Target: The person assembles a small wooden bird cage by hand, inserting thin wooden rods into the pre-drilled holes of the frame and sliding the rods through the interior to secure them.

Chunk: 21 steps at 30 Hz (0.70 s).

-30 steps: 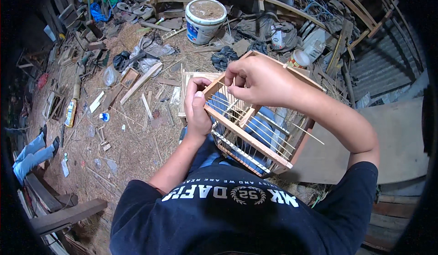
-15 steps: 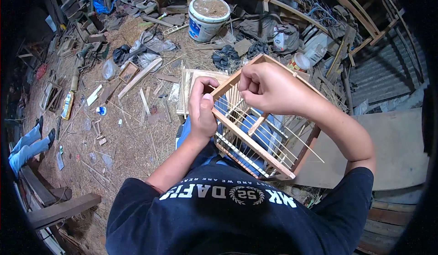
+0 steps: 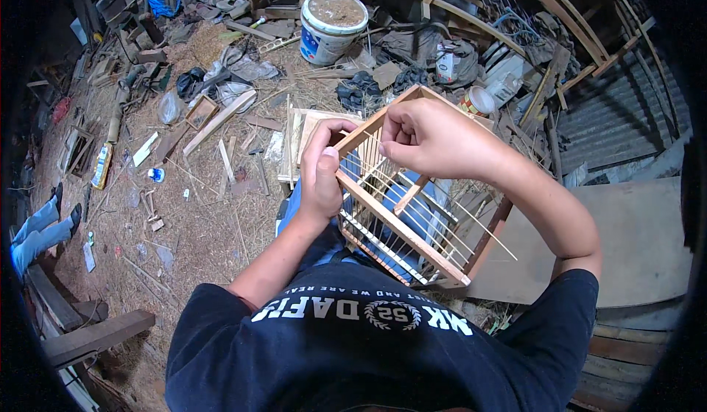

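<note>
A small wooden cage (image 3: 401, 224) with thin light bars is tilted over my lap. My left hand (image 3: 321, 176) is wrapped round its left corner, the thumb pressed on the near rail and the fingers over the side. Above the cage's upper opening, my right hand (image 3: 427, 136) is pinched closed, seemingly on a thin stick (image 3: 482, 226). That stick runs under the hand, slants across the frame, and its free end juts past the right rail. Several other thin bars cross the opening from the left rail. The right fingertips partly hide the grip.
Just beyond the cage is a low wooden stand (image 3: 300, 128). A white bucket (image 3: 333, 29) stands farther off, with a hammer (image 3: 260, 170) and wood scraps on the littered floor. A flat board (image 3: 589, 243) lies to the right. Another person's legs (image 3: 40, 231) show at far left.
The view has shifted slightly, so the whole scene sits a little farther left. My right hand's pinch has moved slightly toward the left rail; my left hand keeps its hold on the cage.
</note>
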Motion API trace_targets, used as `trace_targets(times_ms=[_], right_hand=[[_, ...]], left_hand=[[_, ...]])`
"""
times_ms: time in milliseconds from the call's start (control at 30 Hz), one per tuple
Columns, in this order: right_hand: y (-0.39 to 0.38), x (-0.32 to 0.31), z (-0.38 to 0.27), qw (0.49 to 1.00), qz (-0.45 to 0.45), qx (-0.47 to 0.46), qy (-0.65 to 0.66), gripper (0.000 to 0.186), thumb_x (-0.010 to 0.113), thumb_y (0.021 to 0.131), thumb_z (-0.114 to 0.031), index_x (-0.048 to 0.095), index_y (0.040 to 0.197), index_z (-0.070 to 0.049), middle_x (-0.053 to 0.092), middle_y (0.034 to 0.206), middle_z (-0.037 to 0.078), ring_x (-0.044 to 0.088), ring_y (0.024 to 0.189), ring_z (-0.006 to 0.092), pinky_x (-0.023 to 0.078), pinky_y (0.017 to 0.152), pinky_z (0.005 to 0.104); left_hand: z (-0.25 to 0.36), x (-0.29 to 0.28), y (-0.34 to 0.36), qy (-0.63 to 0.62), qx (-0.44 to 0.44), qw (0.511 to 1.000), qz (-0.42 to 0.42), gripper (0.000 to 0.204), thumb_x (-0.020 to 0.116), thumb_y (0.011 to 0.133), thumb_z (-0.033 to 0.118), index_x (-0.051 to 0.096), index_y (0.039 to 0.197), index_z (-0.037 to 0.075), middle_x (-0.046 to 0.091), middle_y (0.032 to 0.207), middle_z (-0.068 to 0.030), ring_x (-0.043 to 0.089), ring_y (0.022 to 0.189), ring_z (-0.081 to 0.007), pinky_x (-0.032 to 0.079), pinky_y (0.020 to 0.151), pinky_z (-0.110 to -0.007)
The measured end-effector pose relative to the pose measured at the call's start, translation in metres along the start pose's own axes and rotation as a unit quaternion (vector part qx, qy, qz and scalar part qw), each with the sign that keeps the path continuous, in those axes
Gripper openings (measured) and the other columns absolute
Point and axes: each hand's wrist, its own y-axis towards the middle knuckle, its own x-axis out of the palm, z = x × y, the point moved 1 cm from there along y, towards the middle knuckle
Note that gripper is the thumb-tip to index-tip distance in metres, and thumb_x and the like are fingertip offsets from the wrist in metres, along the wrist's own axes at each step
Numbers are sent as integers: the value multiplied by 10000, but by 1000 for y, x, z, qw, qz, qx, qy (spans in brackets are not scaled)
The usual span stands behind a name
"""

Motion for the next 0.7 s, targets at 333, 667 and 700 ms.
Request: trace_targets(times_ms=[333,667,700], right_hand=[[-20,4,-15,992,87,-27,-84,202,684,912,-178,713,912,22,757,841,216,760,809,381,600,770,468],[-22,5,-17,988,65,-26,-138,192,670,910,-163,728,858,13,741,821,223,744,802,410,593,792,508],[-23,5,-17,987,68,-22,-141,187,674,907,-160,730,856,11,740,818,224,744,801,411,593,792,508]], left_hand=[[-3,-2,-1,-17,-12,1000,3,658,402,991,537,605,1198,-53,667,1097,-160,642,1029,-227,496,935,-365],[0,-1,0,1,-1,1000,-15,698,369,1010,495,642,1265,-94,683,1225,-221,653,1179,-311,473,1065,-410],[-1,-1,0,5,2,1000,-22,716,366,1011,500,644,1284,-100,685,1253,-233,654,1211,-326,466,1089,-417]])
